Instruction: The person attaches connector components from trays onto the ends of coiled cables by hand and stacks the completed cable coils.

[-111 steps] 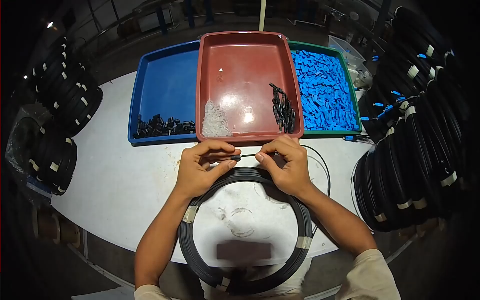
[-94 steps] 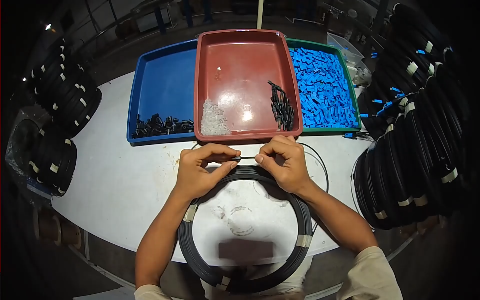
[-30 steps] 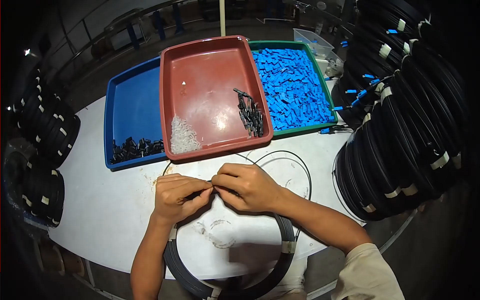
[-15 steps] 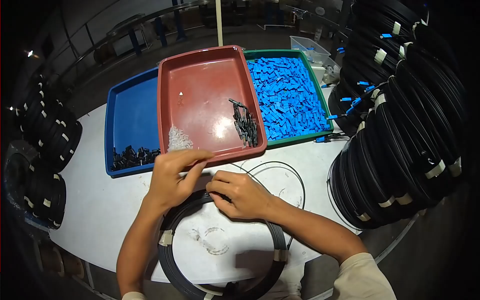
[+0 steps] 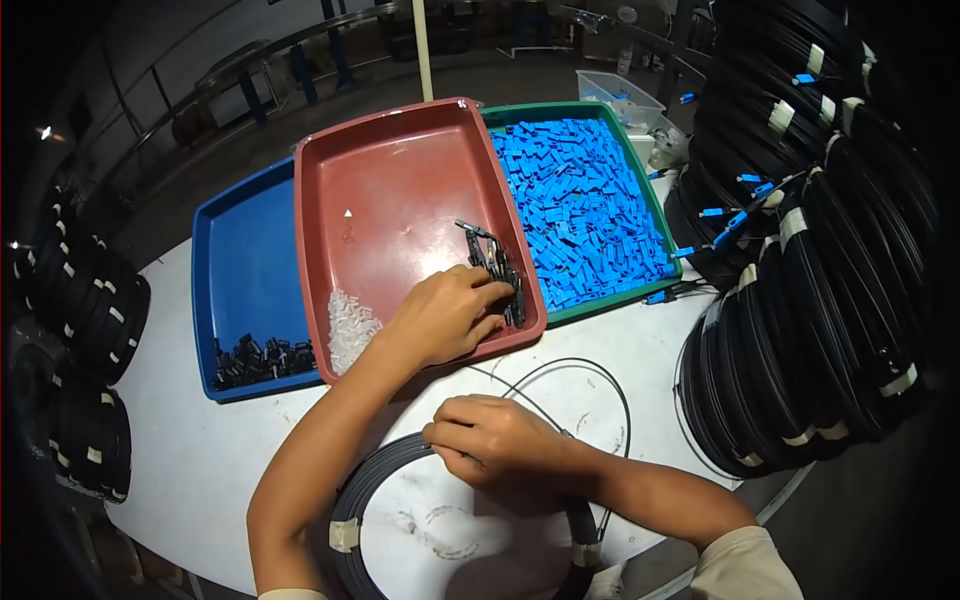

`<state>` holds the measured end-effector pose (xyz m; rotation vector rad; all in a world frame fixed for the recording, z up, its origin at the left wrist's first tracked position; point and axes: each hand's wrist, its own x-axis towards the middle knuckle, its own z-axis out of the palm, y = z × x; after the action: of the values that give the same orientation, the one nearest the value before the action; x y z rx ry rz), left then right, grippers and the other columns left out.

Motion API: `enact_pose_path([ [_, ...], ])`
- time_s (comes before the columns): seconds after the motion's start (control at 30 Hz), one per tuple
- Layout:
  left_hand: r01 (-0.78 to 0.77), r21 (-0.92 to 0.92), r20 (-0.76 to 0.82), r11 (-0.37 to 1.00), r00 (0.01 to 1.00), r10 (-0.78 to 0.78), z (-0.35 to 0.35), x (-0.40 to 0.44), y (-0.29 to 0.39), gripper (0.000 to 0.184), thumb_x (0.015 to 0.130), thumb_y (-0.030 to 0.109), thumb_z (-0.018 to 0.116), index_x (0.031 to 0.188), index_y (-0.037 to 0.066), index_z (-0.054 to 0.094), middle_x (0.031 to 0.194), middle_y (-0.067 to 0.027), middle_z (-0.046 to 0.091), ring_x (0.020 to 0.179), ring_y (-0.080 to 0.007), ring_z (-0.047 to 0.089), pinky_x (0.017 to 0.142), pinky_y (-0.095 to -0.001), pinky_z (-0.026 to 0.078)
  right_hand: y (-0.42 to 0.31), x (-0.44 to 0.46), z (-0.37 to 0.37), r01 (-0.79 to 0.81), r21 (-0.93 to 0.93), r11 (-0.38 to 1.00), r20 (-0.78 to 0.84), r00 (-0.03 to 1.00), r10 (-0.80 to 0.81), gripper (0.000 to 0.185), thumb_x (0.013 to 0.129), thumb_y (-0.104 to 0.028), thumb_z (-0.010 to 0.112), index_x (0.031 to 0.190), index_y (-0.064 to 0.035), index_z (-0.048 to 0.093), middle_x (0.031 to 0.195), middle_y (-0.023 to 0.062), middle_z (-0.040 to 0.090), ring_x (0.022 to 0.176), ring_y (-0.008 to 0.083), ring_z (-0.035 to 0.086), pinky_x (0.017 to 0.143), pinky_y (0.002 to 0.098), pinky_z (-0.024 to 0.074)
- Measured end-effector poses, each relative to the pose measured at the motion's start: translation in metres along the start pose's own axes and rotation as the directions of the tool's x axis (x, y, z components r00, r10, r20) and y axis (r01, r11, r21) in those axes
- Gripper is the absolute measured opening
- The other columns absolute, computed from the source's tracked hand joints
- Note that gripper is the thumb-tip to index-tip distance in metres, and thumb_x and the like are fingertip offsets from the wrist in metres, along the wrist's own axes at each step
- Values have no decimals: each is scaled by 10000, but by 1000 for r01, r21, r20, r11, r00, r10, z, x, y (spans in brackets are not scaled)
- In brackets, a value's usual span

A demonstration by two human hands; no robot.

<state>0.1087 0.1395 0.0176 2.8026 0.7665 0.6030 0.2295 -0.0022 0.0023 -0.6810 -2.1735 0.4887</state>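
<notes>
My left hand [image 5: 447, 315] is in the red tray [image 5: 385, 200], its bent fingers touching a small pile of slim black connector parts [image 5: 512, 300]. A gap shows between thumb and fingers, and no part is visibly held. Nearer me, my right hand [image 5: 500, 440] is closed at the upper edge of a coil of black cable [image 5: 372, 490], pinching cable there; the fingertips are partly hidden. From beside that hand a loose loop of thin cable [image 5: 622, 400] runs right over the white table [image 5: 270, 440]. Tape [image 5: 344, 535] binds the coil.
Small clear sleeves [image 5: 350, 330] lie in the red tray's near left corner. The blue tray [image 5: 245, 260] holds black pieces [image 5: 262, 362]; the green tray [image 5: 668, 250] is full of blue connectors [image 5: 580, 210]. Tall stacks of cable coils [image 5: 800, 330] stand at right, more coils [image 5: 85, 290] at left.
My left hand has moved from above the coil, forward and right into the red tray to the black parts. My right hand stays at the coil. The view has shifted slightly.
</notes>
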Motion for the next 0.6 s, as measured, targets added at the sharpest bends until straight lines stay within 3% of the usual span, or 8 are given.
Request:
enact_pose_path([
  [0.17,14,49,34,999,999,-15,1,5,6,403,898,305,706,1234,98,625,1097,-166,624,989,-382,617,878,-484,488,0,0,-3,-51,67,996,64,997,47,211,801,9,645,1010,11,615,865,134,569,798,321,629,734,407,529],
  [0.27,-6,10,28,1000,1000,5,3,6,8,415,901,335,701,1239,115,604,1115,-159,613,982,-380,608,876,-486,471,2,0,3,-32,86,996,9,999,32,110,795,9,598,871,-11,522,838,141,507,778,327,586,731,423,504],
  [0.33,37,16,5,999,999,-37,1,8,9,350,907,304,693,1202,124,632,1081,-148,629,974,-371,612,871,-485,471,3,-1,1,-54,76,996,58,997,50,199,822,-2,637,1018,-9,610,878,124,566,810,310,624,743,399,525],
  [0.43,-20,60,-36,998,999,22,3,12,-2,267,916,263,675,1139,116,666,1042,-134,646,969,-361,615,862,-484,479,4,-1,2,-36,70,997,48,998,33,203,820,-12,640,1021,-12,609,879,122,565,807,310,624,740,399,524],
  [0.6,21,112,-92,994,996,-10,-5,13,-13,193,866,133,685,1050,78,702,1017,-132,661,964,-358,615,845,-483,499,3,0,1,-45,52,998,73,996,41,200,813,-13,640,1011,-13,611,872,127,563,803,312,624,736,401,523],
])
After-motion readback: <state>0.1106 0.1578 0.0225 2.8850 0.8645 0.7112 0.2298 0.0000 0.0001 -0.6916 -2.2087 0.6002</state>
